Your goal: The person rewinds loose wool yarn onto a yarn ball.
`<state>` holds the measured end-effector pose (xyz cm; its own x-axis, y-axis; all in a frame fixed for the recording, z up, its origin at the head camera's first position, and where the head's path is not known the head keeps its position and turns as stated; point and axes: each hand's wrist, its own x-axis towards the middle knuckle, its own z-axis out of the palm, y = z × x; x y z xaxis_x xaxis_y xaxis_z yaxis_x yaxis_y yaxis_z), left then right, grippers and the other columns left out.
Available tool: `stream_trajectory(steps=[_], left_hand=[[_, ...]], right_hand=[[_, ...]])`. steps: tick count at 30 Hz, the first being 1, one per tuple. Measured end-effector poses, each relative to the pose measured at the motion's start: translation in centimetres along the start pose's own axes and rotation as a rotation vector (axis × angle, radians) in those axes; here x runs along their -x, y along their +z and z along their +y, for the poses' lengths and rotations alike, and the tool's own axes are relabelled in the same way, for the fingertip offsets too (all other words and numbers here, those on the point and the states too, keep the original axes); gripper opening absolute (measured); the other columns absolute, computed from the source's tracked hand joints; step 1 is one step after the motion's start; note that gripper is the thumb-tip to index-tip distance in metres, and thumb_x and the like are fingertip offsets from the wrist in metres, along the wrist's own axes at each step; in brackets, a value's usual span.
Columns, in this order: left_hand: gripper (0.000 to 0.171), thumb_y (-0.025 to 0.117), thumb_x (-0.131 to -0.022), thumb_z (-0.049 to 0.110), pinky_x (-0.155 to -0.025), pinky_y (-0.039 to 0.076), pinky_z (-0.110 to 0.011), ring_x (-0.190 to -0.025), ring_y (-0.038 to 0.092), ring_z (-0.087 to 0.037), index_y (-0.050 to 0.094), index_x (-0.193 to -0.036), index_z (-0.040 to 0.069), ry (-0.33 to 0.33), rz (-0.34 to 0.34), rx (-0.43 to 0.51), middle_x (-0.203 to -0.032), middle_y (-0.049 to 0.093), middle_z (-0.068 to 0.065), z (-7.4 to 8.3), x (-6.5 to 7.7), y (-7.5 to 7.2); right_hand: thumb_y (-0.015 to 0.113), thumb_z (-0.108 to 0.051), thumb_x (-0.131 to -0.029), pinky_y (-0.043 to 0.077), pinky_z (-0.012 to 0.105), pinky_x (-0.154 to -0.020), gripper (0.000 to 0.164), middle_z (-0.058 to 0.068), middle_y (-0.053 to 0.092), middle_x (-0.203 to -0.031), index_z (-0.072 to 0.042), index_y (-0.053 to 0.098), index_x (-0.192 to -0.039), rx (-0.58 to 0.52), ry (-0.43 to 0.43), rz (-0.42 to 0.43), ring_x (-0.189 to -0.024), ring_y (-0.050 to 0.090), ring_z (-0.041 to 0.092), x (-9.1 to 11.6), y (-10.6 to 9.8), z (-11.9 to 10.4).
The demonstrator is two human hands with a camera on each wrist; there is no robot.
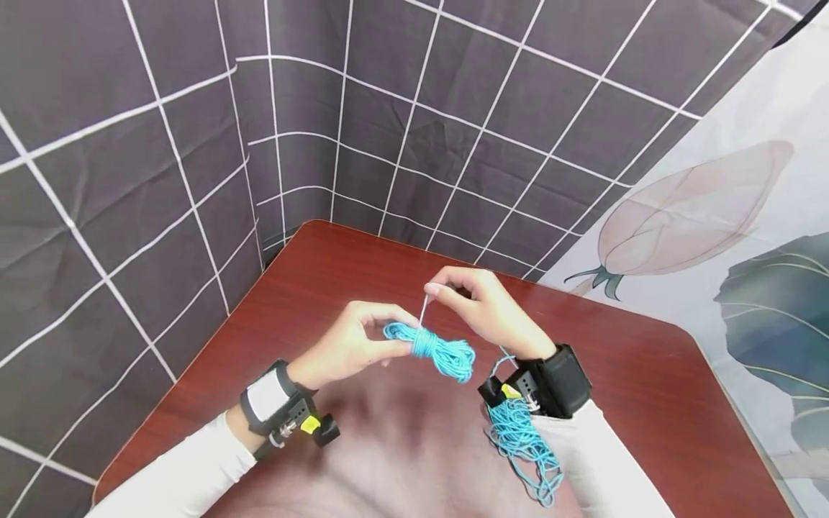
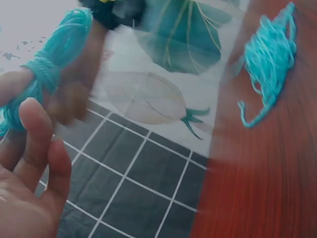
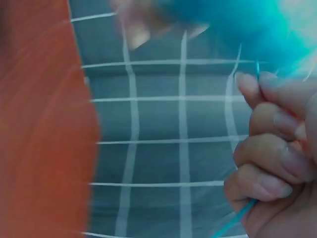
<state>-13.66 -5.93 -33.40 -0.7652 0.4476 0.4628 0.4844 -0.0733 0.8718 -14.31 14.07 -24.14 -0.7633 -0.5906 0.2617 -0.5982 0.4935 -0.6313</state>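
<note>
A small bundle of turquoise cord [image 1: 453,357], wrapped round its middle with several turns, is pinched at one end by my left hand [image 1: 352,345]. Above it, my right hand [image 1: 482,306] pinches a taut strand [image 1: 423,311] that runs up from the wrapped middle. In the right wrist view the thumb and index finger of the right hand [image 3: 277,144] meet on the strand, the other fingers curl, and cord trails out below them. The left wrist view shows the left thumb and fingers [image 2: 34,119] round the bundle's lower end.
A loose heap of the same cord [image 1: 524,439] lies on the red-brown table [image 1: 648,388] beside the right forearm, partly under the wrist camera. Dark grid-patterned cloth [image 1: 401,108] hangs behind and at left; a white flowered cloth [image 1: 680,216] hangs at right.
</note>
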Motion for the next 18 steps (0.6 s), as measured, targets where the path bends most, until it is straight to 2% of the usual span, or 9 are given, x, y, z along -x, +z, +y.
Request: stream_trajectory(steps=[3,5,7,10,12,14,16,18], left_hand=[[0.022,0.072,-0.077,0.012,-0.038,0.045,-0.028,-0.045,0.049,-0.029,0.069,-0.099,0.007,0.018,0.02,0.043,-0.077,0.064,-0.007,0.3,-0.1,0.2],[0.022,0.072,-0.077,0.01,-0.039,0.044,-0.026,-0.045,0.049,-0.03,0.069,-0.099,0.006,0.024,0.063,0.055,-0.075,0.063,-0.01,0.5,-0.3,0.3],[0.024,0.072,-0.078,0.011,-0.039,0.045,-0.026,-0.045,0.051,-0.028,0.069,-0.101,0.007,0.037,0.121,0.031,-0.078,0.065,-0.011,0.5,-0.4,0.4],[0.025,0.073,-0.078,0.016,-0.046,0.051,-0.026,-0.057,0.058,-0.02,0.07,-0.101,0.009,0.058,0.217,-0.069,-0.084,0.07,-0.007,0.3,-0.6,0.3],[0.025,0.073,-0.077,0.019,-0.05,0.053,-0.025,-0.063,0.06,-0.013,0.071,-0.1,0.011,0.074,0.265,-0.167,-0.088,0.071,-0.002,0.0,-0.7,0.0],[0.023,0.074,-0.076,0.021,-0.054,0.054,-0.024,-0.067,0.06,-0.008,0.072,-0.098,0.013,0.071,0.282,-0.236,-0.088,0.071,0.001,-0.3,-0.7,-0.2],[0.021,0.073,-0.077,0.022,-0.056,0.055,-0.024,-0.067,0.059,-0.007,0.073,-0.096,0.014,0.072,0.255,-0.244,-0.085,0.071,0.003,-0.6,-0.6,-0.4],[0.021,0.073,-0.077,0.022,-0.057,0.055,-0.025,-0.068,0.059,-0.008,0.072,-0.096,0.013,0.06,0.195,-0.201,-0.085,0.07,0.002,-0.7,-0.4,-0.4]], right_hand=[[0.053,-0.011,-0.093,0.042,0.028,-0.057,0.012,0.005,0.059,-0.076,-0.008,0.064,-0.091,-0.187,0.015,-0.05,-0.061,0.046,0.015,0.6,1.5,1.5],[0.051,-0.009,-0.093,0.048,0.028,-0.064,0.016,0.006,0.062,-0.082,-0.006,0.065,-0.1,-0.229,-0.037,-0.07,-0.072,0.054,0.013,1.3,3.1,2.5],[0.049,-0.013,-0.095,0.051,0.03,-0.07,0.018,0.003,0.065,-0.088,-0.01,0.065,-0.103,-0.223,-0.064,-0.083,-0.079,0.056,0.011,2.0,4.6,3.0],[0.046,-0.02,-0.097,0.052,0.03,-0.076,0.021,-0.003,0.065,-0.091,-0.013,0.066,-0.102,-0.111,-0.094,-0.093,-0.085,0.056,0.007,3.0,6.0,2.6],[0.046,-0.025,-0.097,0.05,0.027,-0.067,0.021,-0.006,0.061,-0.079,-0.017,0.064,-0.089,-0.07,-0.09,-0.102,-0.072,0.052,0.005,3.3,5.9,1.4],[0.05,-0.025,-0.095,0.046,0.024,-0.058,0.019,-0.007,0.056,-0.07,-0.018,0.064,-0.084,-0.018,-0.114,-0.079,-0.062,0.046,0.005,3.2,5.0,-0.1],[0.055,-0.024,-0.093,0.042,0.022,-0.052,0.016,-0.007,0.054,-0.065,-0.019,0.065,-0.082,0.014,-0.126,-0.038,-0.056,0.043,0.005,2.6,3.5,-1.2],[0.056,-0.025,-0.091,0.039,0.023,-0.048,0.014,-0.006,0.052,-0.061,-0.02,0.066,-0.083,0.043,-0.113,0.008,-0.052,0.041,0.006,1.7,2.1,-1.5]])
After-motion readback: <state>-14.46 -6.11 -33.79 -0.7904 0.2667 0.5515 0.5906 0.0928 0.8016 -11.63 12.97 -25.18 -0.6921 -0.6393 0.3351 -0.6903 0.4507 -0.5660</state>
